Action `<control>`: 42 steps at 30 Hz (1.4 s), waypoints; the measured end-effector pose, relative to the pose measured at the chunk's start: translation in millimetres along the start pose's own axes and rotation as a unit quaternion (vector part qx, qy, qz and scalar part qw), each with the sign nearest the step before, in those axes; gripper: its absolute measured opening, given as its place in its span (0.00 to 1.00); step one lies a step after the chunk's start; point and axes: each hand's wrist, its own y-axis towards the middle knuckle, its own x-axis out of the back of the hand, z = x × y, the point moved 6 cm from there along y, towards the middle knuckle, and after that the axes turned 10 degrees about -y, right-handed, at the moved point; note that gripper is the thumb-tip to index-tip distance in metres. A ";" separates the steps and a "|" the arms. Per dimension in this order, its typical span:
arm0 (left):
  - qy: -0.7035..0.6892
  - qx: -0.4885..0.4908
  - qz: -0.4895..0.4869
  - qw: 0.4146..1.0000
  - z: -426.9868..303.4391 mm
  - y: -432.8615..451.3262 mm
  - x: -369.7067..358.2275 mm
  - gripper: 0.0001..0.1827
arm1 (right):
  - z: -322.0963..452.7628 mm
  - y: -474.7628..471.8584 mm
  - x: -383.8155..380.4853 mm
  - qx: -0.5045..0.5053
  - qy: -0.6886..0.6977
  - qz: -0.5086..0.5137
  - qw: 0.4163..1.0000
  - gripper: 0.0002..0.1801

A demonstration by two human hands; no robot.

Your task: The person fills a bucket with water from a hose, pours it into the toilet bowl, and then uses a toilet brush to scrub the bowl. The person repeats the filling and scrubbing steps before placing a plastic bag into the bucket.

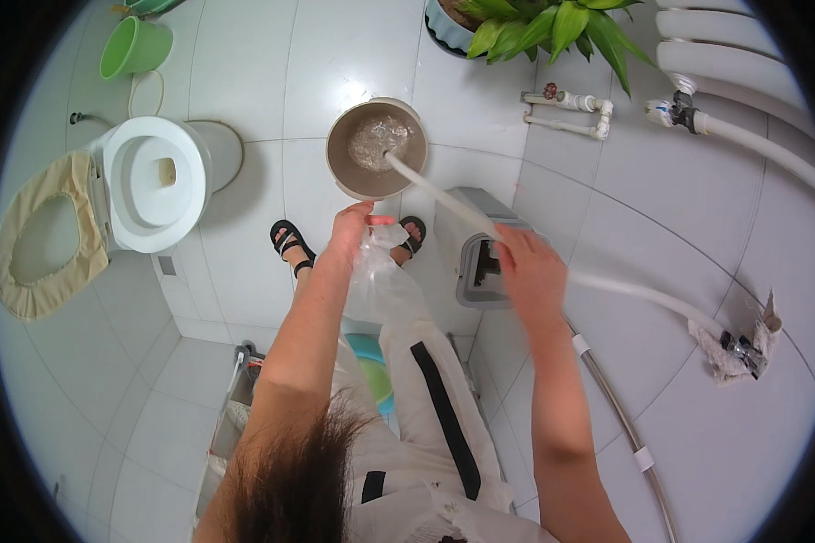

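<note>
My right hand (533, 268) is closed around a white hose (458, 209), which slants down into a beige bucket (348, 173) on the tiled floor. Its end lies over churning, clear water (379, 139) inside the bucket. Behind the hand, the hose (642, 292) runs to a metal tap (744, 349) on the wall, with pale cloth or paper around it. My left hand (353, 227), close to the bucket's near rim, holds a crumpled clear plastic bag (384, 275) that hangs over my legs.
A grey bin (492, 200) stands right of the bucket, below the hose. To the left is a toilet (156, 183) with its covered seat (54, 237) raised. A potted plant (550, 27), valve pipes (574, 102) and a radiator (720, 61) occupy the upper right. A green bucket (136, 47) sits upper left.
</note>
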 end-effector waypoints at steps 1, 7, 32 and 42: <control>0.006 -0.011 -0.015 1.000 -0.5 5.4 8.4 0.22 | -5.3 0.8 3.8 -0.012 0.002 -0.002 1.000 0.13; -0.007 -0.031 -0.094 0.995 3.9 37.3 56.2 0.19 | -39.9 2.6 -12.8 -0.106 -0.014 -0.005 0.994 0.13; -0.008 -0.115 -0.134 0.984 -29.4 110.7 120.1 0.10 | 50.9 49.0 -191.8 -0.150 0.225 0.207 0.940 0.21; -0.131 -0.134 -0.116 0.975 -36.4 -118.7 205.8 0.10 | 229.0 64.5 -102.3 -0.099 0.436 0.282 0.848 0.29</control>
